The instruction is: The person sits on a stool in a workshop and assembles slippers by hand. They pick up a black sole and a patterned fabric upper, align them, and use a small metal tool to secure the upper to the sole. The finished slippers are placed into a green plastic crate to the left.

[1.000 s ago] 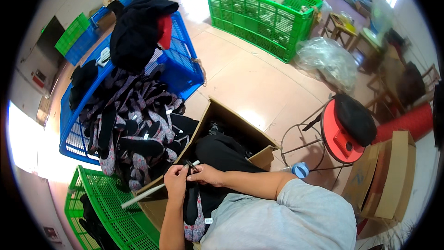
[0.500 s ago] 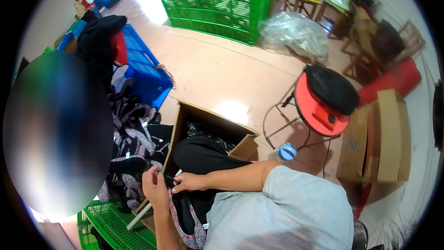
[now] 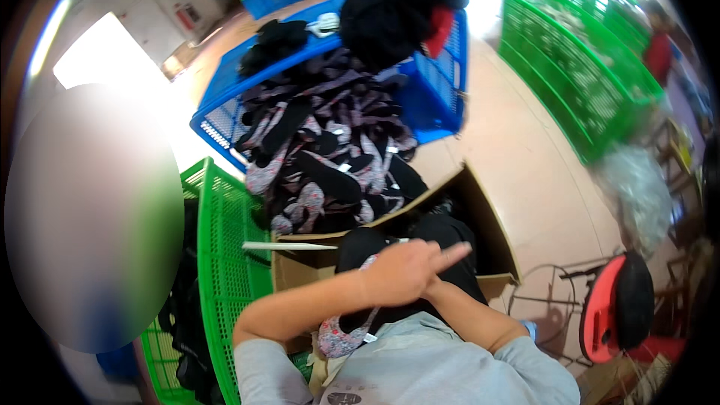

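The right hand (image 3: 432, 286) is overlapped by the left hand (image 3: 397, 274); their grip cannot be told; floral fabric (image 3: 343, 338) is seen below.

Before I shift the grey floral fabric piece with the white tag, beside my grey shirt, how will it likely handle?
The grey floral fabric piece would probably be floppy, since its rounded end narrows into a slim strip. It looks light, apparently mostly cloth. Rolling seems unlikely, as the strip trails up behind your left hand.

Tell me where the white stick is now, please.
In the head view, the white stick shows left of the left hand, at the left end of the cardboard box, its left tip overlapping the green crate.
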`<state>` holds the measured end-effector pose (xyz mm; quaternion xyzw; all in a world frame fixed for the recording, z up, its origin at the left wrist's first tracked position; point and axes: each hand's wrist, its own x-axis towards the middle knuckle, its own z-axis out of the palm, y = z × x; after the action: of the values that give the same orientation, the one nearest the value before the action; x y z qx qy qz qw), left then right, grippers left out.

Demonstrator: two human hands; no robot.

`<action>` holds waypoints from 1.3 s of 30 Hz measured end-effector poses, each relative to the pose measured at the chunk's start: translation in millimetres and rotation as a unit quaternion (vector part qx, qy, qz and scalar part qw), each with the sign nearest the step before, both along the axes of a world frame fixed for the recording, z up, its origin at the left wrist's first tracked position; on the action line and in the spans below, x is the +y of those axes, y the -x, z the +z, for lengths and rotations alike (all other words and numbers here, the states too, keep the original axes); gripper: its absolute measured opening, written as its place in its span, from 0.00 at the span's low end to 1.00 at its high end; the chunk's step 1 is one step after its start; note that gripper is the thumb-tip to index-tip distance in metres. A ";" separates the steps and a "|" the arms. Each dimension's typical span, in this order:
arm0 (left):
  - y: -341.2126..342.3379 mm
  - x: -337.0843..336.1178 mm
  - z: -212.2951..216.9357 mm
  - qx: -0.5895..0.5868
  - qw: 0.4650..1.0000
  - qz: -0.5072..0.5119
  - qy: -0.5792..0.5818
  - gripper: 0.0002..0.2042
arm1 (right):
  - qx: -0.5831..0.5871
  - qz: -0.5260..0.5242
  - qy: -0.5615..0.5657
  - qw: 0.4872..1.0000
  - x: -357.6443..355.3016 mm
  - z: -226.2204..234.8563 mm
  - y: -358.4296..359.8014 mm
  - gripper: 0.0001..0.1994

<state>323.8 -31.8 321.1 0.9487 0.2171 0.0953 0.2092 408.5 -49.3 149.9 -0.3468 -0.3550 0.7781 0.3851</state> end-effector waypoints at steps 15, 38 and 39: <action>176.5 232.3 98.7 -0.134 0.760 0.635 0.035 0.44 | 0.021 -0.010 0.055 0.998 -10.0 -4.3 -4.8 0.06; 186.3 242.1 80.8 -0.162 0.764 0.621 0.066 0.38 | 0.010 0.016 -0.013 1.000 -6.3 -26.8 -4.2 0.09; 185.2 240.6 82.1 -0.163 0.762 0.623 0.070 0.38 | 0.012 0.017 -0.018 1.000 -5.3 -26.3 -3.9 0.09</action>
<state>138.6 208.8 403.2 0.5576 0.7289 0.3423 0.2016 412.4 -54.6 123.6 -0.3245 -0.3704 0.7820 0.3821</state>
